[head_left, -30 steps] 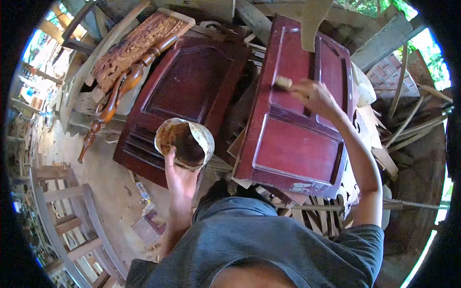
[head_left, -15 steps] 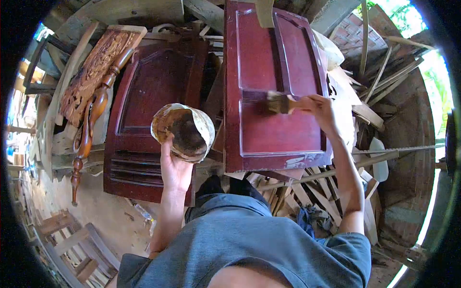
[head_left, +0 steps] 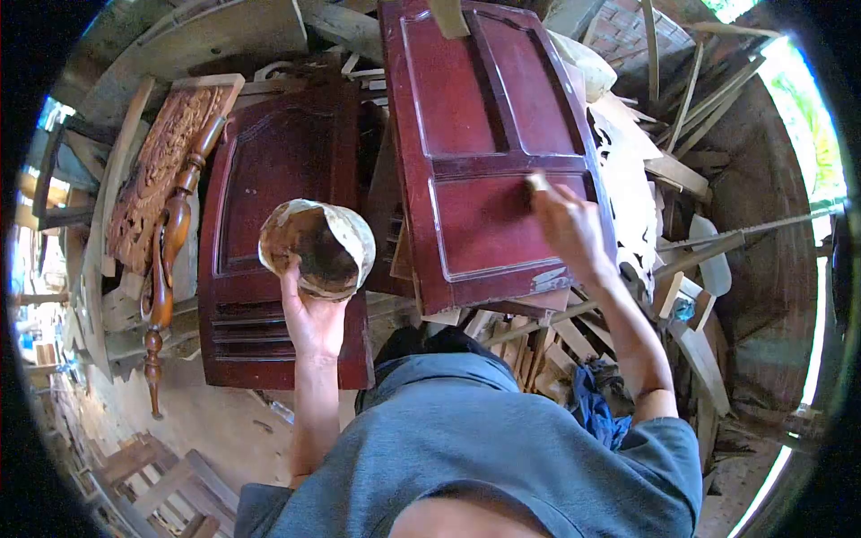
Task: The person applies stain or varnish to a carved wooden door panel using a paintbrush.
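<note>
At the far left a carved panel (head_left: 152, 179) leaned among loose timber, and a turned leg (head_left: 166, 260) lay along its right edge, running from far to near. Just right of the leg lay a dark red door (head_left: 269, 206) with an arched panel at its far end and grooved slats at its near end.

The left hand (head_left: 309, 314) was raised over the near part of that door. Its fingers were curled up around the underside of a stained cup (head_left: 316, 247), gripping it with the mouth tilted toward the camera; the inside was coated brown.

Right of the cup, a second door (head_left: 484, 134), glossy red and panelled, rested on a heap of scrap wood (head_left: 556, 350), sloping away from the person. A pale strip of wood (head_left: 447, 16) crossed its far edge.

The right hand (head_left: 565, 224) lay over the lower panel of the second door, near its right side. Its fingers were closed around a brush (head_left: 536, 182), of which only the pale end showed past the knuckles, at the cross rail; the bristles were hidden, so whether they touched the surface could not be made out with certainty.

Further right lay white fretwork (head_left: 623, 206) just beside the second door, then more offcuts and sticks, and a blue rag (head_left: 596, 408) near the person's right elbow.
</note>
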